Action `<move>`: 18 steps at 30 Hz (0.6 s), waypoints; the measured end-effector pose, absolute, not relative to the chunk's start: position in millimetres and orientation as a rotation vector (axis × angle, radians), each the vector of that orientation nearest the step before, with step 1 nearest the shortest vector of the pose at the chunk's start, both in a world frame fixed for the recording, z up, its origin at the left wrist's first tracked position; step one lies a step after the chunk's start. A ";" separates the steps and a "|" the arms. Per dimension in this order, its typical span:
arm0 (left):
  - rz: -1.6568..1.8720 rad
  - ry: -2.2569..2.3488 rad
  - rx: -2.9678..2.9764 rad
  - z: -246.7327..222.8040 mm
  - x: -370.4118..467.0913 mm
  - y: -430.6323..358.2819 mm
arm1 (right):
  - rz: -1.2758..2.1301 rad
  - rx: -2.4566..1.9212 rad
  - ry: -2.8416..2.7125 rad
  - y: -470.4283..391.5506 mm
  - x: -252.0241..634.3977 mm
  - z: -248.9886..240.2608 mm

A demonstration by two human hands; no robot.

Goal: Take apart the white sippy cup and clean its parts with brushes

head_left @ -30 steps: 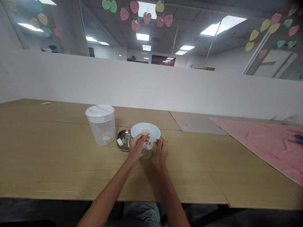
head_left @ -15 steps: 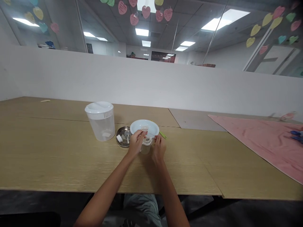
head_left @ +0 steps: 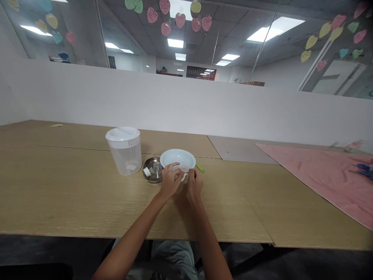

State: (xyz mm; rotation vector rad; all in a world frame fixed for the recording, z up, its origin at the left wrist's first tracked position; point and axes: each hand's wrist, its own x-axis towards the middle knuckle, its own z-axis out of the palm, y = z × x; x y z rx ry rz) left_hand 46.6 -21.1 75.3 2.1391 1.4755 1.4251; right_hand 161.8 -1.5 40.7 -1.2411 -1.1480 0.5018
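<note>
A small clear round piece (head_left: pixel 184 169), like a tiny cup or lid, is between my two hands, in front of the white bowl (head_left: pixel 170 156). My left hand (head_left: pixel 169 181) grips its left side between thumb and fingers. At its right edge are the pinched fingertips of my right hand (head_left: pixel 195 182); what they hold, if anything, is too small to make out. Just below the piece stands a clear cup with a white rim (head_left: pixel 184 177), mostly hidden by my hands.
A round metal tray (head_left: pixel 149 179) with a white cap and small clear parts lies left of the bowl. Behind it stands a clear bucket with a white lid (head_left: pixel 122 134). A green handle (head_left: pixel 200 168) sticks out right of the bowl. Pink cloth (head_left: pixel 326 175) covers the table's right side.
My left hand has turned and brought the small clear piece right and down, over the white-rimmed cup, up to my right fingertips. The thin item seen at my right fingertips no longer shows clearly.
</note>
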 end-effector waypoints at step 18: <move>1.172 1.746 2.709 86.1 35.3 -40.8 | 0.488 -1.300 -1.085 -8.6 161.1 47.6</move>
